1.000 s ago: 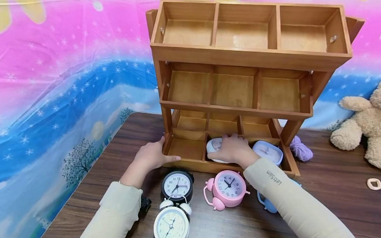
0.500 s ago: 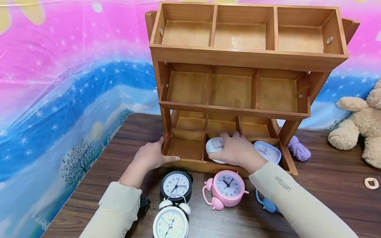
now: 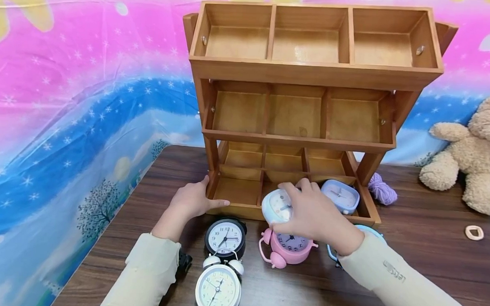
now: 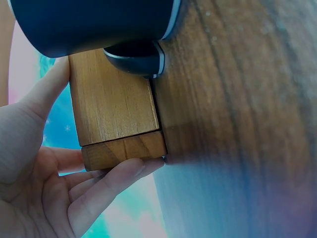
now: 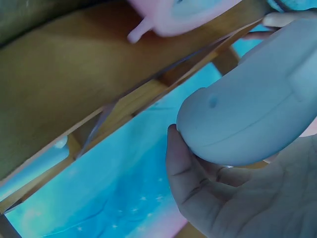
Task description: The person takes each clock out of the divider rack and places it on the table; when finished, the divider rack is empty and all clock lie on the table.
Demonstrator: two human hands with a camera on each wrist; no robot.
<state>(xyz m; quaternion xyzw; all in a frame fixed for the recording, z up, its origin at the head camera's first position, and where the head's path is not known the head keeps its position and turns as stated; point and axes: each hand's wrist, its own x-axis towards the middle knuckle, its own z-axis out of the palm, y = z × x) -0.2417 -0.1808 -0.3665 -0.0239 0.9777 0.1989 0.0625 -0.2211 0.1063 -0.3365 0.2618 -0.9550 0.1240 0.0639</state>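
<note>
In the head view my right hand (image 3: 313,218) grips a pale blue-and-white clock (image 3: 274,208) by its right side, above the front edge of the wooden rack (image 3: 312,74). The right wrist view shows the clock's smooth back (image 5: 247,111) between thumb and fingers. My left hand (image 3: 189,200) holds the rack's lower left front corner. In the left wrist view its thumb and fingers lie on opposite sides of the wooden end (image 4: 116,104). Below the raised clock lies a pink twin-bell alarm clock (image 3: 292,253), partly covered by it. A lavender-blue clock (image 3: 340,197) sits in the bottom right compartment.
A black round clock (image 3: 226,238) and a white twin-bell clock (image 3: 218,289) lie at the front left. A light blue clock (image 3: 369,230) is mostly hidden by the right arm. Purple yarn (image 3: 382,189), a teddy bear (image 3: 469,156) and a small beige ring (image 3: 474,232) are at right.
My right hand has lifted the pale blue-and-white clock out of the bottom middle compartment and brought it forward, over the pink clock's upper part. The left hand keeps its place on the rack.
</note>
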